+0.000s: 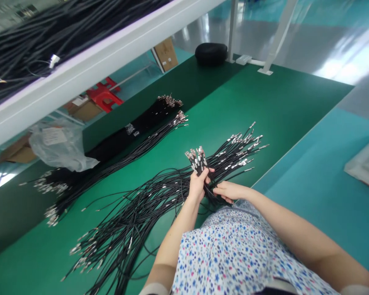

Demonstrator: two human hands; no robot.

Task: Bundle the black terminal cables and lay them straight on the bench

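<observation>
My left hand (199, 182) is wrapped round a bunch of black cables (197, 159), just below their metal end terminals, which point up and away from me. Close by on the right, my right hand (229, 191) has its fingers closed at the lower part of black cables near my waist; exactly what it grips is partly hidden. Beneath and beyond both hands, a large loose spread of black cables (160, 190) lies across the green table (283, 102), with metal terminals at both ends.
Farther back lie a thin cable bundle (138, 151) and a thicker black bundle (110, 143), with a clear plastic bag (60, 143) over it. A white shelf (110, 61) loaded with cables overhangs the left. A black case (211, 54) sits by the shelf post (232, 32).
</observation>
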